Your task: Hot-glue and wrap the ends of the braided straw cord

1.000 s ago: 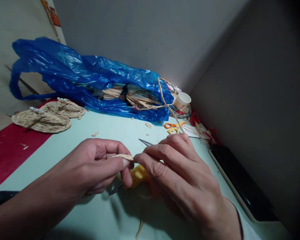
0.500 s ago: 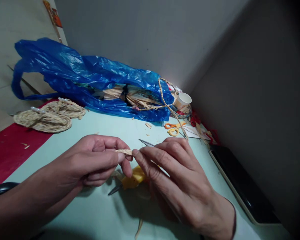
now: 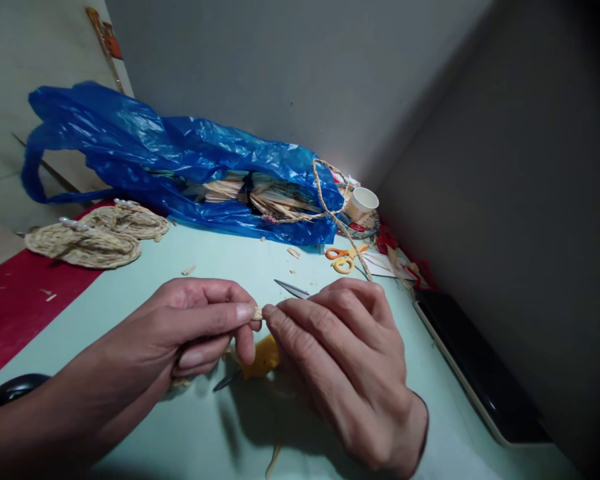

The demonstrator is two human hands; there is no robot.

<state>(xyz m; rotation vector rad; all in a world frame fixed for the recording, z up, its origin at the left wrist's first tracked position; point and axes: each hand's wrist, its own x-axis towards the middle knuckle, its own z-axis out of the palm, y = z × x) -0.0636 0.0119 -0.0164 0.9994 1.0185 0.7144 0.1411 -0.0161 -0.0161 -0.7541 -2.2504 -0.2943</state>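
- Our left hand (image 3: 190,330) and right hand (image 3: 340,353) meet fingertip to fingertip, both pinched shut on a small straw piece (image 3: 257,312) — only its tip shows between them, above the table (image 3: 220,253).
- The scissors (image 3: 264,357) lie under our hands, mostly covered; we see a yellow handle and blade points.
- A cord (image 3: 325,200) runs down behind the right hand — its end hidden.
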